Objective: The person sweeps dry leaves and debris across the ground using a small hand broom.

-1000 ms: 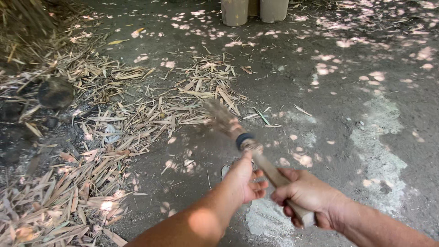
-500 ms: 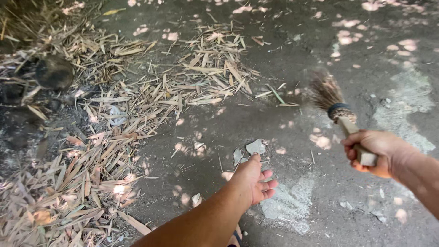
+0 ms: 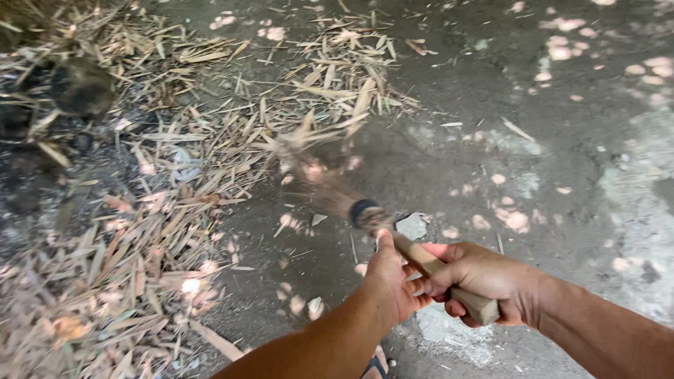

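My right hand (image 3: 484, 277) grips the wooden handle of a short hand broom (image 3: 421, 256). The broom points up and to the left, with a dark band (image 3: 364, 210) where the handle meets the bristles. The bristles (image 3: 319, 179) are blurred with motion and reach the edge of a heap of dry bamboo leaves (image 3: 175, 175). My left hand (image 3: 393, 277) hovers just left of the handle, fingers apart and thumb up, holding nothing.
Bare dark earth with sun flecks lies to the right. A dark round lump (image 3: 81, 88) sits among leaves and ash at upper left. A flat grey shard (image 3: 412, 226) lies by the broom. A pale patch (image 3: 449, 330) marks the ground below my hands.
The broom swung from the right side across to the left, into the leaf heap. My right hand came back in beside my left hand. The view shifted slightly downward.
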